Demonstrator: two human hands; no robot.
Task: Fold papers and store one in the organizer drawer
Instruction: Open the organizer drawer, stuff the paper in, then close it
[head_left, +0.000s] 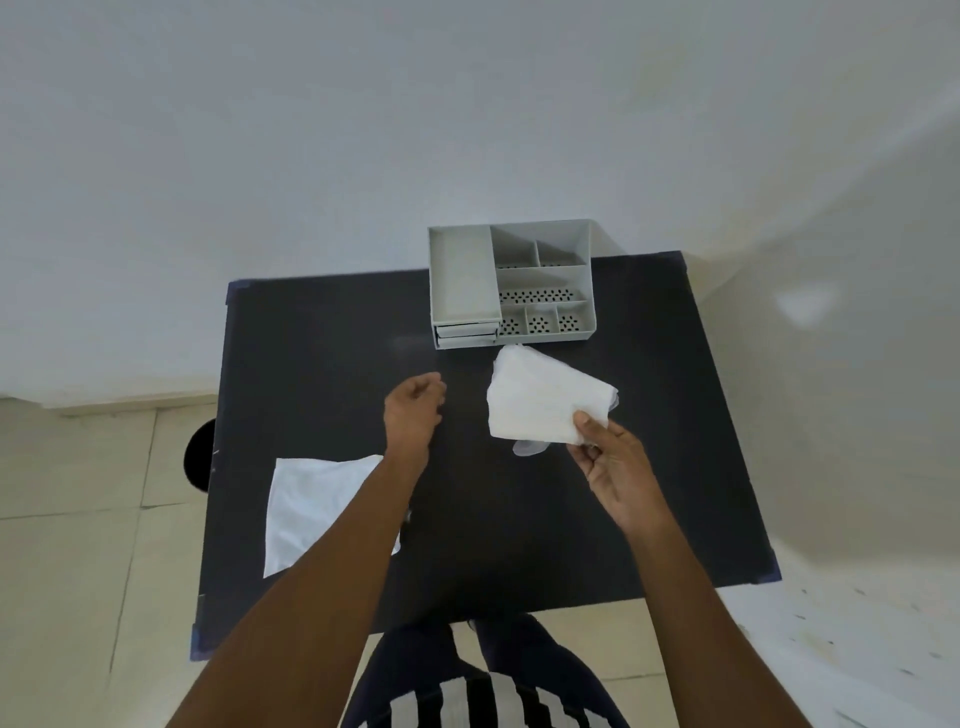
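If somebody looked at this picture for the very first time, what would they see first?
Probably the folded white paper held up over the middle of the black table, pinched at its near corner by the right hand. Next, the grey organizer with its many little compartments at the table's far edge. Another white paper lies flat at the near left, partly under the forearm of the empty left hand.

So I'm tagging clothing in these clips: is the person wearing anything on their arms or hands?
No. Both forearms are bare, with no sleeves in view, and neither the left hand nor the right hand shows gloves, rings, a watch or bands. The only clothing visible is a dark garment with white stripes at the bottom edge.
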